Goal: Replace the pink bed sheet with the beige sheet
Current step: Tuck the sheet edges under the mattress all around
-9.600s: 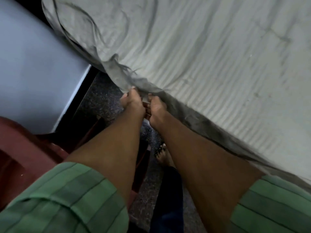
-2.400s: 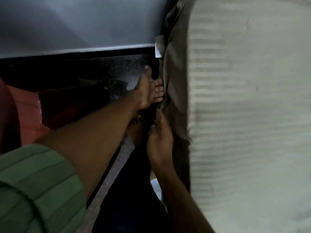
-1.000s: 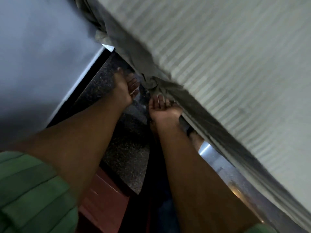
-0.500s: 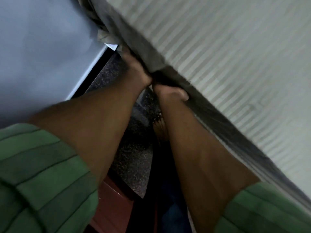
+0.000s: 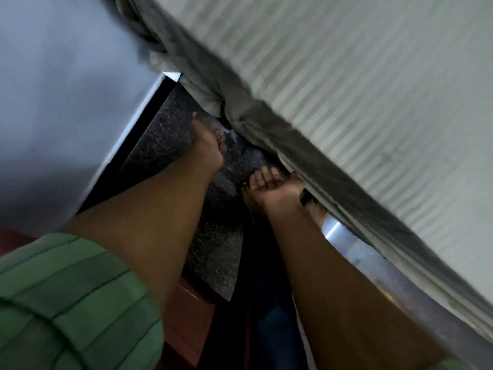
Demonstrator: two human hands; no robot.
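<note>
We see the beige sheet (image 5: pixel 360 84) spread over the bed, its edge bunched beside the pale wall (image 5: pixel 66 89). Our left hand (image 5: pixel 206 144) and right hand (image 5: pixel 269 186) hang over the speckled floor (image 5: pixel 213 222), fingers loose, holding nothing.

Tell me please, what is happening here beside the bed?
A person is putting a beige sheet on a bed. The sheet covers the top, and its edge hangs bunched along the side. Both hands are low by that edge and hold nothing: the left hand is open over the floor, and the right hand is palm up just under the hanging edge. That edge looks not yet tucked.
</note>
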